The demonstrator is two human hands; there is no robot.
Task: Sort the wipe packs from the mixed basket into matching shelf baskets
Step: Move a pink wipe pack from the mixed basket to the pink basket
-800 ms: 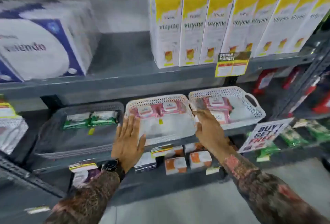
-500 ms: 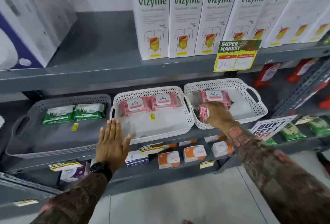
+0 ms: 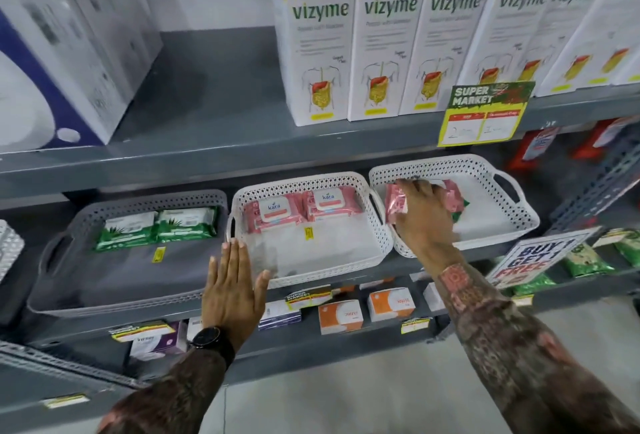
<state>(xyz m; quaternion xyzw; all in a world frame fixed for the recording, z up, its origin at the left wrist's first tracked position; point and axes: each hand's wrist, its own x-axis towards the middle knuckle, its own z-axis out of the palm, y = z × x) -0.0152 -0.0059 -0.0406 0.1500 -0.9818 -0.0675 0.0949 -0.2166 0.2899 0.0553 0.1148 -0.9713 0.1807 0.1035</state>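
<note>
Three baskets stand side by side on the middle shelf. The grey basket [image 3: 52, 291] on the left holds two green wipe packs [image 3: 156, 227]. The middle white basket [image 3: 381, 243] holds two pink wipe packs [image 3: 298, 208]. The right white basket [image 3: 519, 212] is the mixed one, with pink packs and a green pack [image 3: 459, 213] partly hidden beneath. My right hand [image 3: 424, 215] reaches into it and is closed on a pink wipe pack [image 3: 394, 203]. My left hand [image 3: 233, 286] is flat, fingers apart, at the front rim of the middle basket.
Tall white and yellow boxes [image 3: 318, 35] line the shelf above, with a yellow price tag [image 3: 485, 115] hanging from its edge. Small orange boxes [image 3: 341, 316] sit on the shelf below. A "Buy 1 Get 1 Free" sign [image 3: 533, 260] leans at the right.
My view has moved closer to the shelf. My right hand has closed on a pink pack in the right basket and tilted it up. My left hand stays at the middle basket's front.
</note>
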